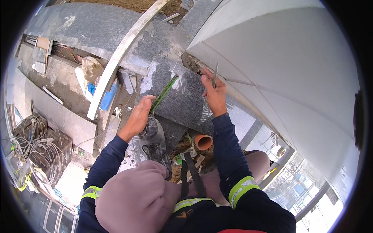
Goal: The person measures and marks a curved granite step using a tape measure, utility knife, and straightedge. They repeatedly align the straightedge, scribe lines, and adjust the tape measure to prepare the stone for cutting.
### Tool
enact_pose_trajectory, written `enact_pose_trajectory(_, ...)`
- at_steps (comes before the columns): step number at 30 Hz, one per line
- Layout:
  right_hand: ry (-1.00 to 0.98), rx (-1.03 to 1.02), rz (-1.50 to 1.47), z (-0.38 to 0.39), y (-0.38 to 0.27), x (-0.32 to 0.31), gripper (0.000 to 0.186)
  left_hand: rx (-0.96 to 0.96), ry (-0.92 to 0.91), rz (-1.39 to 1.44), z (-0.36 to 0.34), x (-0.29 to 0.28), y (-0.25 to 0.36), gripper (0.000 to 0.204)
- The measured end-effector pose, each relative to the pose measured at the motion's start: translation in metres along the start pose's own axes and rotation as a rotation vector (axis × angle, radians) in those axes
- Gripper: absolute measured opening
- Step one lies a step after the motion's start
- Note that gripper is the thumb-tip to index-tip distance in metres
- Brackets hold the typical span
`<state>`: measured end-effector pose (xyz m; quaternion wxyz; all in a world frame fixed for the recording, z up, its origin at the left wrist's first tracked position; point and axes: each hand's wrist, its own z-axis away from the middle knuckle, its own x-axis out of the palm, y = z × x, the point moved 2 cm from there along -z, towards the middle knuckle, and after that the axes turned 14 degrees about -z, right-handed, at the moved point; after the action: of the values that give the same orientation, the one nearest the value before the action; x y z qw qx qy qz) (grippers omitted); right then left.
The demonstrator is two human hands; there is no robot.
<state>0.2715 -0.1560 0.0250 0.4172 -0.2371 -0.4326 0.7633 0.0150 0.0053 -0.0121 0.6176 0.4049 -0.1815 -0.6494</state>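
Observation:
My left hand is closed around the near end of a long, narrow green tool, like a thin bar with a dark middle. The tool slants away to the right, above a grey stone slab with dark, wet-looking patches. In my right hand, fingers pinched, is a slim metal rod-like tool. One end points up and away, and its exact kind cannot be made out. That hand is over the slab's right side, beside the white wall. My dark shoe rests close to my left hand.
An orange pipe opens toward me below the slab. A large white curved wall rises on the right. At the left are a pale curved strip, a white sack, and a crate with coiled cables. Stone panels lie beyond.

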Motion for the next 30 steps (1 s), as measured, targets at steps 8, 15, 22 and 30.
enact_pose_trajectory(8, 0.480, -0.042, 1.035, 0.064, 0.062, -0.081, 0.097, 0.265, 0.206, -0.483, -0.047, -0.026, 0.087, 0.066)
enact_pose_trajectory(15, 0.410, 0.323, 0.885, 0.046, 0.083, -0.114, 0.076, 0.358, 0.103, -0.829, -0.099, 0.014, 0.102, 0.036)
enact_pose_trajectory(22, 0.410, 0.269, 0.845, 0.041, 0.088, -0.118, 0.069, 0.458, 0.432, -0.754, -0.102, 0.015, 0.097, 0.035)
enact_pose_trajectory(30, 0.290, 0.353, 0.871, 0.036, 0.084, -0.126, 0.078, 0.121, 0.932, -0.349, -0.062, -0.023, 0.038, 0.029)
